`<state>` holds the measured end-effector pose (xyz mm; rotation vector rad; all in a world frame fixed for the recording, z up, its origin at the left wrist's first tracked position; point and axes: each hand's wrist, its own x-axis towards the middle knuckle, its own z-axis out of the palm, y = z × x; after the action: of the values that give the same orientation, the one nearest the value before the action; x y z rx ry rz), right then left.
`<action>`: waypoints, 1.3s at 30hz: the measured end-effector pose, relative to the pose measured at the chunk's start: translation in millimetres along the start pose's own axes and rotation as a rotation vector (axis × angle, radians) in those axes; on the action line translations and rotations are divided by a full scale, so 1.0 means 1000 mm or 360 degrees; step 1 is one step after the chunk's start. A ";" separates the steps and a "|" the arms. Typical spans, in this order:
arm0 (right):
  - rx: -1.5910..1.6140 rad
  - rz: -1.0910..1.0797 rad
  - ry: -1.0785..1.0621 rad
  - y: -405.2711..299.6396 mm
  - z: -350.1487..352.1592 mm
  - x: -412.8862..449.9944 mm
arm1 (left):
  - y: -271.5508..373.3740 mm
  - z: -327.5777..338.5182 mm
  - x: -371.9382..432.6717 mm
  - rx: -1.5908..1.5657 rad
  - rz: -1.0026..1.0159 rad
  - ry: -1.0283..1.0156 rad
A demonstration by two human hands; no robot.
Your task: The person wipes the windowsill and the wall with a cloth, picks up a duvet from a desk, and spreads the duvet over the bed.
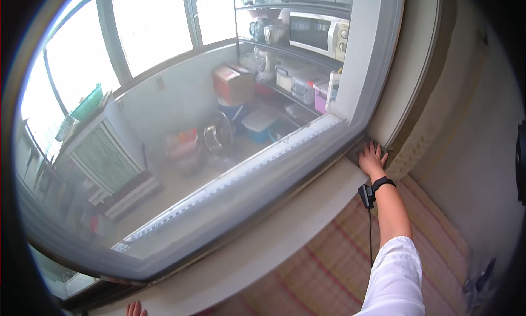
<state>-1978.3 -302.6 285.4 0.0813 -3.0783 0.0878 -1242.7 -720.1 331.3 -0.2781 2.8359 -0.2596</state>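
Observation:
My right hand (372, 158) presses a dark grey cloth (354, 152) onto the far right corner of a pale window sill (263, 250), where the sill meets the window frame and the side wall. Its fingers are spread over the cloth, and a black strap with a small cabled device sits on the wrist. Of my left hand (135, 309) only the fingertips show, resting on the near left part of the sill at the bottom edge. The grey-framed glass pane (185, 184) rises beside the sill.
Behind the glass are a shelf rack with a white microwave oven (314, 33), plastic boxes, a cardboard box (234, 84) and a cabinet (107, 158). Below the sill lies a striped pink and tan fabric (320, 266). A wall (464, 164) bounds the right side.

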 end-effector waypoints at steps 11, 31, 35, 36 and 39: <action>-0.0014 -0.0171 0.0002 -0.076 0.005 -0.132 | -0.007 0.024 -0.004 -0.0303 0.0174 0.0279; 0.0156 -0.1509 0.0171 -0.340 -0.003 -0.607 | -0.068 0.081 -0.104 -0.0734 -0.0181 0.1416; 0.0217 -0.1802 0.0058 -0.405 -0.015 -0.687 | -0.141 0.140 -0.192 -0.0463 -0.0765 0.1619; 0.0213 -0.1896 0.0021 -0.419 -0.019 -0.703 | -0.150 0.150 -0.200 -0.0555 -0.0745 0.1736; 0.0138 -0.2184 -0.0098 -0.467 -0.034 -0.760 | -0.150 0.158 -0.199 -0.0907 -0.0497 0.1937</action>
<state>-1193.2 -727.4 297.4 2.0420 -2.3521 0.1311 -984.6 -845.7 263.7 -0.9552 3.9981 0.5414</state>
